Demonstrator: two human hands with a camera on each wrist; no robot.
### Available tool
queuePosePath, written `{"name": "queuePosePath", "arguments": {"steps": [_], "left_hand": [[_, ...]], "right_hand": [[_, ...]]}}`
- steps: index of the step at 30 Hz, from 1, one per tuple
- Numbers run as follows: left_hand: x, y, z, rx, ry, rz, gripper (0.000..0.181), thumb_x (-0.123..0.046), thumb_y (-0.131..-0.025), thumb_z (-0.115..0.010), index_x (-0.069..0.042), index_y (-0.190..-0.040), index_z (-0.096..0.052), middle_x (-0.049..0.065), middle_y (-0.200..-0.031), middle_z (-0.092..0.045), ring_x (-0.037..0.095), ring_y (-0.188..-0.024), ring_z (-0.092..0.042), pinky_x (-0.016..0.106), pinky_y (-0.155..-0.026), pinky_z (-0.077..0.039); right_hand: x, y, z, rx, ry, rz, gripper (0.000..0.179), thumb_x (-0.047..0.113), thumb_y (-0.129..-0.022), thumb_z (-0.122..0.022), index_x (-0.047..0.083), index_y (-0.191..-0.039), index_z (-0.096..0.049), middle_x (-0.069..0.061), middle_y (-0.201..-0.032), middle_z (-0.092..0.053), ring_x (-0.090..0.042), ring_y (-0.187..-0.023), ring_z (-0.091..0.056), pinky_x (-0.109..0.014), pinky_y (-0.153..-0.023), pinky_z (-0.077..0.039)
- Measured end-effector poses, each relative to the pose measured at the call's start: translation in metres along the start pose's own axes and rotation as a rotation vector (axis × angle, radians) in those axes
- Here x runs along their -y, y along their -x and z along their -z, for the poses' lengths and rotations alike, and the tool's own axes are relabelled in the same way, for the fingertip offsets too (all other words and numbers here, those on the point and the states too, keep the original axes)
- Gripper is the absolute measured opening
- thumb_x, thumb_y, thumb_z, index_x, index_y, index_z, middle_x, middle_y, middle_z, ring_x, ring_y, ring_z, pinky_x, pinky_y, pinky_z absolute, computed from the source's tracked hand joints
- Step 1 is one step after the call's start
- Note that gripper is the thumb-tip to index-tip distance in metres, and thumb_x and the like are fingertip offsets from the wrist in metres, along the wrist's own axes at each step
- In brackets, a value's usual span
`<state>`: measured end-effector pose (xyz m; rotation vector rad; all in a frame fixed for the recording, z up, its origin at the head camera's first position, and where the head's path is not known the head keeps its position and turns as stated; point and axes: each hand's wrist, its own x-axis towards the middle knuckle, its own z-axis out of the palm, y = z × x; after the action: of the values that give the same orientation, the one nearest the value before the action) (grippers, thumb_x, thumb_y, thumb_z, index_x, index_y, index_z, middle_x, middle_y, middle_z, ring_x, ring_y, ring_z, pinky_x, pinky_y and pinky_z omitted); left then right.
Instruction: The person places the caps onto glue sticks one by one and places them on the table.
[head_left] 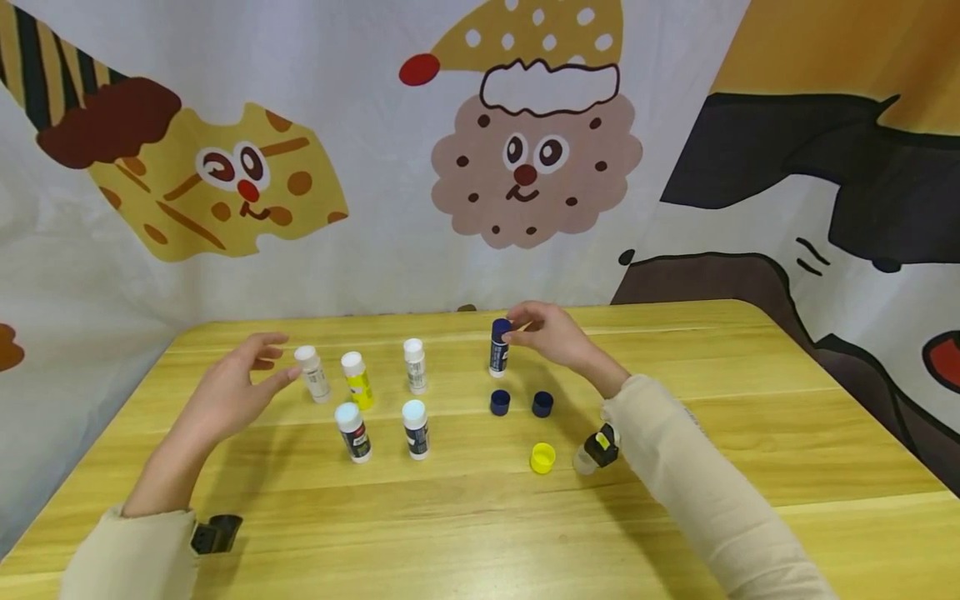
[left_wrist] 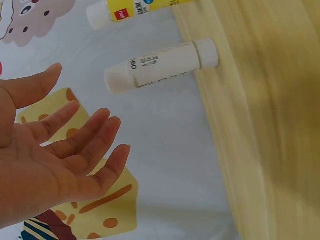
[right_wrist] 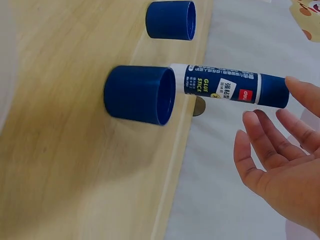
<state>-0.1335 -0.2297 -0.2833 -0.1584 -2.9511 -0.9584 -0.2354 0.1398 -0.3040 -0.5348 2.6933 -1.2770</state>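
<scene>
Left hand [head_left: 231, 387] hangs relaxed; right hand [head_left: 553, 335] touches capped glue stick [right_wrist: 220, 86], grip hard to tell; blue caps [right_wrist: 132, 94] sit mouth-up.

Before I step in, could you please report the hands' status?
Left hand empty, near leftmost glue stick. Right hand relaxed, at upright blue glue stick. Two loose blue caps close by.

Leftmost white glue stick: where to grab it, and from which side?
I'd take the white stick round its mid-barrel, below the top, coming in level from the left. It stands upright, so the round barrel is exposed; the yellow stick stands close on its right, while the left hand is on the other side.
</scene>
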Motion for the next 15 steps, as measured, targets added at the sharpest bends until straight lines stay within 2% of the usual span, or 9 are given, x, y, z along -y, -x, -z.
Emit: {"name": "queuePosePath", "arguments": {"steps": [8, 15], "left_hand": [[0.008, -0.002, -0.002, 0.041, 0.003, 0.024, 0.06, -0.034, -0.095, -0.049, 0.004, -0.136, -0.029, 0.033, -0.126, -0.041, 0.048, -0.113, -0.04, 0.06, -0.083, -0.036], [0.015, -0.005, -0.004, 0.063, 0.01, 0.027, 0.061, -0.035, -0.094, -0.049, 0.005, -0.136, -0.027, 0.034, -0.126, -0.041, 0.049, -0.112, -0.04, 0.059, -0.083, -0.037]], "right_hand": [[0.0, 0.009, 0.012, 0.022, 0.02, 0.023, 0.034, 0.017, -0.087, -0.064, 0.001, -0.116, -0.057, -0.011, -0.104, -0.06, -0.025, -0.09, -0.056, -0.037, -0.076, -0.047], [0.002, 0.02, 0.023, 0.045, 0.051, 0.06, 0.028, 0.016, -0.086, -0.065, 0.004, -0.111, -0.059, -0.008, -0.1, -0.061, -0.022, -0.087, -0.057, -0.034, -0.072, -0.047]]}}
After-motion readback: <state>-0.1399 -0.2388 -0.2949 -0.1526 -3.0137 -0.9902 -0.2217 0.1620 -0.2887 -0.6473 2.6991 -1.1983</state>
